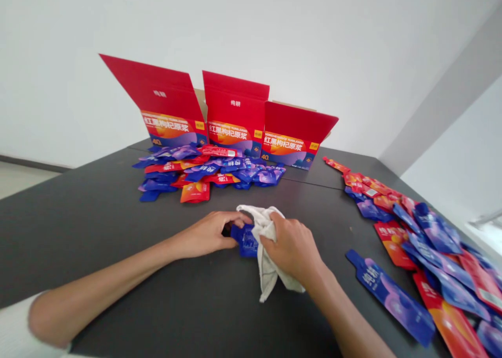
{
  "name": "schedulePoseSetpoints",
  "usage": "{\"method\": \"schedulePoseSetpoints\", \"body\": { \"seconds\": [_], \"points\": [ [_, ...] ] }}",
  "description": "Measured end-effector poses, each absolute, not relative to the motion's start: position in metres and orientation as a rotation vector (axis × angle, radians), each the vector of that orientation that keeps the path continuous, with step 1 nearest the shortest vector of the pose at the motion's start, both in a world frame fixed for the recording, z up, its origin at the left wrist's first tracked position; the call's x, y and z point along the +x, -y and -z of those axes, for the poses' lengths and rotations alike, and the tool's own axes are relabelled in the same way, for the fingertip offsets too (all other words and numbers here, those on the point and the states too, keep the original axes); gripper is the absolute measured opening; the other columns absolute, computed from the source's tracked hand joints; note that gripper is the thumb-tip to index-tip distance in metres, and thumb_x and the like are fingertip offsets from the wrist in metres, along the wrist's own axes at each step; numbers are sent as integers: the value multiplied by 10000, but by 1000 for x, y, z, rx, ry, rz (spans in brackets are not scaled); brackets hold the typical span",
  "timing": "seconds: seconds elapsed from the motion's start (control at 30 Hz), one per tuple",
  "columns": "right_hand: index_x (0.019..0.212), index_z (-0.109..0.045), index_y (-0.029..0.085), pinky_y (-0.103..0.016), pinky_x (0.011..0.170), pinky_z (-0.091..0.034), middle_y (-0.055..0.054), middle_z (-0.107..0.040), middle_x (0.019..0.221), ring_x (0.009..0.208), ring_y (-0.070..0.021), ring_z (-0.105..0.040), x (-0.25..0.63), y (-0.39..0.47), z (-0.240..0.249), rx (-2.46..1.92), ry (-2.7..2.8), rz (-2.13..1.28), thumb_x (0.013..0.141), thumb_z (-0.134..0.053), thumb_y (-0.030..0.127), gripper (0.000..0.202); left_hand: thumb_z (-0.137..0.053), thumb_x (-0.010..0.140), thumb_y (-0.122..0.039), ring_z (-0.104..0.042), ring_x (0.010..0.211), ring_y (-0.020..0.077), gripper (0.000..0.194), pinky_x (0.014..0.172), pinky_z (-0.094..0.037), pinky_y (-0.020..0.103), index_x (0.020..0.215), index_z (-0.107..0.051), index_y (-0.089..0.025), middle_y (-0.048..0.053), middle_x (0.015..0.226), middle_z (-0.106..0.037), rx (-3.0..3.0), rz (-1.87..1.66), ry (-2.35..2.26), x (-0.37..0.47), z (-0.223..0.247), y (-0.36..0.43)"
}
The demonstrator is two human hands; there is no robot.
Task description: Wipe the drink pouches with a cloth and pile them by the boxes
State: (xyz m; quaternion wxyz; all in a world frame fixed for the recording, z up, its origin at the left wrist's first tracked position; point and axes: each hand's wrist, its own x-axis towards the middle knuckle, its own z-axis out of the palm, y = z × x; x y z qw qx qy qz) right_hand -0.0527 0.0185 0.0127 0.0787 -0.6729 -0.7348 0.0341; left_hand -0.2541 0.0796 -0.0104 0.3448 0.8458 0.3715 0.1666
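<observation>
Near the middle of the dark table, my left hand [212,234] grips one end of a blue pouch [248,241] with small print facing up. A white cloth [267,264] is bunched in my right hand [293,245], its loose end hanging down. The cloth presses against the pouch and hides its right part. My right fingers curl round the cloth. A single blue pouch with a purple pattern [394,298] lies flat to the right of my right hand.
Three red boxes [235,117] with raised lids stand along the back of the table [117,232]. In front of them lies a pile of blue and red pouches [196,191]. Another pile of blue and red pouches [439,237] spreads along the right side. A white wall rises behind.
</observation>
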Motion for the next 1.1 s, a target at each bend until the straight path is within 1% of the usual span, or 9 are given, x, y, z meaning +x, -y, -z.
{"method": "schedulePoseSetpoints", "body": {
  "seconds": [0.1,0.13,0.27,0.37,0.5,0.67,0.83,1.0,1.1],
  "points": [
    [1000,-527,235,-280,624,-372,-50,-654,831,767,-236,-629,-59,-17,-10,-2062,2194,-108,810,-449,390,257,-698,634,-291,-585,934,192,677,792,-447,252,1253,-439,-207,23,1054,-628,2032,-381,-905,-256,7,-77],
    [993,-525,234,-285,629,-377,-52,-654,833,772,-241,-629,-59,-18,-9,-2087,2174,-93,807,-452,385,251,-696,648,-326,-590,915,188,694,771,-449,248,1268,-410,-200,27,1036,-633,1994,-378,-905,-256,7,-76],
    [979,-511,229,-294,643,-387,-55,-656,836,770,-241,-628,-58,-21,-7,-2139,2113,-39,809,-452,385,238,-521,813,-389,-613,731,155,424,652,-430,221,1176,-462,-178,0,797,-678,1971,-345,-1020,-251,10,-73],
    [965,-507,220,-299,697,-393,-57,-658,869,807,-230,-621,-65,-16,-5,-1986,2235,-48,788,-490,364,228,-443,855,-366,-616,675,145,258,630,-413,212,995,-567,-188,-14,726,-683,2070,-351,-1114,-247,13,-72],
    [948,-514,222,-320,759,-394,-49,-661,862,815,-225,-620,-71,-11,-3,-1814,2331,-21,769,-522,335,212,-407,859,-313,-599,609,124,250,634,-404,208,744,-587,-184,-24,680,-669,2179,-353,-1145,-245,13,-71],
    [930,-528,186,-360,784,-396,-97,-660,821,802,-244,-628,-63,-14,-2,-2176,2056,118,805,-494,318,184,-437,864,-356,-572,577,117,191,591,-369,197,832,-550,-206,-60,607,-644,2209,-360,-1213,-243,14,-68],
    [939,-533,191,-332,771,-409,-94,-661,865,819,-233,-624,-73,-12,1,-1960,2214,58,745,-565,323,237,-419,872,-350,-563,565,126,226,558,-346,206,760,-539,-195,-38,600,-630,2272,-348,-1235,-241,18,-69],
    [930,-552,169,-361,782,-411,-117,-663,850,818,-252,-634,-61,-18,-2,-2224,2026,109,800,-497,305,196,-422,878,-342,-565,572,119,162,570,-344,196,828,-514,-218,-68,580,-616,2277,-359,-1184,-240,17,-69],
    [950,-552,168,-334,757,-421,-114,-662,860,828,-247,-631,-60,-19,-1,-2138,2101,117,777,-528,308,224,-427,874,-327,-565,567,121,145,567,-342,197,835,-514,-218,-68,569,-607,2289,-349,-1195,-239,17,-69]
  ]
}}
